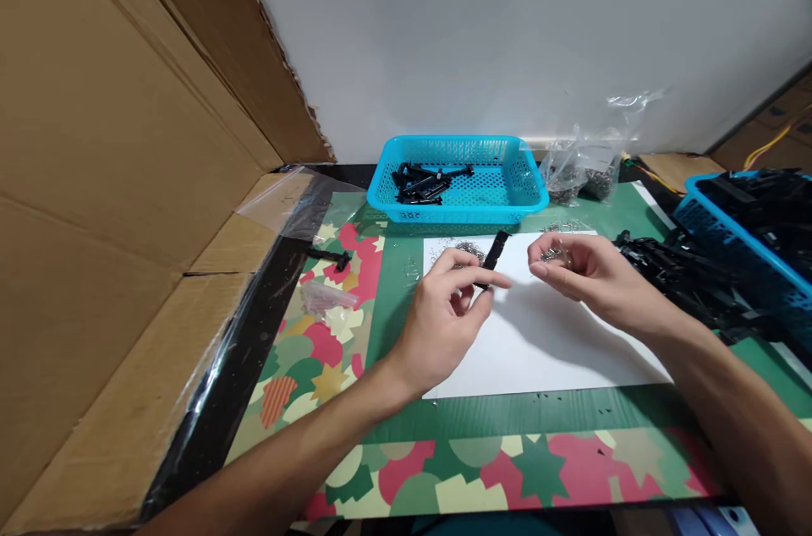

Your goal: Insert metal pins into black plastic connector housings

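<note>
Between the thumb and fingers of my left hand [447, 312] is a black plastic strip [496, 250], tilted upward over a white sheet of paper [539, 358]. To its right, my right hand [587, 270] is closed in a pinch, thumb against index finger. Whatever sits in that pinch is too small to make out; tiny metal pieces show close behind the fingers. A pile of small silvery metal parts [470, 249] lies on the paper behind my left hand, partly covered by it.
Behind the paper stands a blue basket [457, 216] with several black parts. Plastic bags of metal pieces [596, 172] sit beside it. At right, loose black parts [685, 274] lie by a fuller blue basket [748, 244]. Cardboard [127, 181] walls the left side.
</note>
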{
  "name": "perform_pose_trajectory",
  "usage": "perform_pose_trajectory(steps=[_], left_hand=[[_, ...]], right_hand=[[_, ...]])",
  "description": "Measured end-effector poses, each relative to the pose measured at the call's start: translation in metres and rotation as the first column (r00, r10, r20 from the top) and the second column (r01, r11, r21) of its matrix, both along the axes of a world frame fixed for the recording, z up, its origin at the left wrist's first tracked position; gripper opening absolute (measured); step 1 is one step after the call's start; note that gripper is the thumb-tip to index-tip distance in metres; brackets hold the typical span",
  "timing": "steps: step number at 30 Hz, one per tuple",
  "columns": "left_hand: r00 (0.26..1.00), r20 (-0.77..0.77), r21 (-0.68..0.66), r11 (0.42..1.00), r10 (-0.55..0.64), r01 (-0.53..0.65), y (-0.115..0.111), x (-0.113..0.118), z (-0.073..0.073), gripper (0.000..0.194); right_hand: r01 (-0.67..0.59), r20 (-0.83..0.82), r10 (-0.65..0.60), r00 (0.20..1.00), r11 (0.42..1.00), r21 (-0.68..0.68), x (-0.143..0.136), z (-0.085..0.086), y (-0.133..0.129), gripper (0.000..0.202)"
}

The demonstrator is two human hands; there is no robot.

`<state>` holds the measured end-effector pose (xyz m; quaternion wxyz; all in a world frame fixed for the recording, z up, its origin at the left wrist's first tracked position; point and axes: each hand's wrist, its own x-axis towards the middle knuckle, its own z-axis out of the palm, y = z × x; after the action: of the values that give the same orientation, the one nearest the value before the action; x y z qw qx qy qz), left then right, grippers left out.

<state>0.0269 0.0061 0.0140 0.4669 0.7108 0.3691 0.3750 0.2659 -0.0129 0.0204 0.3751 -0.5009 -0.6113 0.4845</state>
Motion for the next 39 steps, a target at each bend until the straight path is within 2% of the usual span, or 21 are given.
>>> perform_pose_trajectory(steps=[2,4,8,11,14,17,19,23,29,34,39], left_hand=[[0.998,0.036,-0.084,0.995,-0.050,0.053,0.001,0.000,0.001,0.014],[0.987,0.114,-0.213,0.967,-0.118,0.140,0.001,0.001,0.000,0.018],[0.948,0.281,-0.476,0.837,-0.147,0.271,0.000,0.003,-0.001,0.038],[0.933,0.331,-0.564,0.762,-0.142,0.317,0.000,0.004,-0.001,0.040],[0.927,0.347,-0.596,0.729,-0.144,0.336,0.000,0.003,0.001,0.038],[0.937,0.323,-0.581,0.754,-0.132,0.307,0.001,0.002,0.002,0.039],[0.949,0.294,-0.548,0.793,-0.115,0.266,0.003,0.002,0.002,0.039],[0.967,0.244,-0.436,0.882,-0.079,0.182,0.005,0.003,0.003,0.035],[0.985,0.170,-0.241,0.968,-0.029,0.070,0.007,0.001,0.004,0.023],[0.993,0.113,-0.113,0.993,-0.013,0.026,0.007,0.000,0.000,0.019],[0.997,0.074,-0.066,0.998,-0.016,0.020,0.005,-0.001,-0.002,0.016]], right_hand=[[-0.007,-0.123,0.007,0.992,1.000,0.003,-0.008,0.002,-0.003,0.030],[-0.014,-0.203,0.016,0.979,1.000,0.012,-0.018,0.002,-0.006,0.030],[-0.060,-0.267,0.058,0.962,0.998,-0.002,-0.032,0.001,-0.009,0.027],[-0.073,-0.301,0.067,0.951,0.997,-0.009,-0.035,0.001,-0.010,0.025],[-0.053,-0.305,0.052,0.951,0.999,0.004,-0.033,0.004,-0.009,0.028],[-0.025,-0.266,0.028,0.964,1.000,0.012,-0.032,0.006,-0.008,0.031],[0.001,-0.230,0.003,0.973,1.000,0.018,-0.031,0.005,-0.008,0.031],[0.051,-0.177,-0.046,0.983,0.998,0.026,-0.030,-0.001,-0.008,0.032],[0.158,-0.086,-0.148,0.985,0.980,0.121,-0.032,-0.003,-0.010,0.026],[0.180,-0.041,-0.176,0.984,0.967,0.180,-0.034,0.001,-0.012,0.022],[0.165,-0.045,-0.160,0.986,0.971,0.170,-0.034,-0.001,-0.013,0.021]])
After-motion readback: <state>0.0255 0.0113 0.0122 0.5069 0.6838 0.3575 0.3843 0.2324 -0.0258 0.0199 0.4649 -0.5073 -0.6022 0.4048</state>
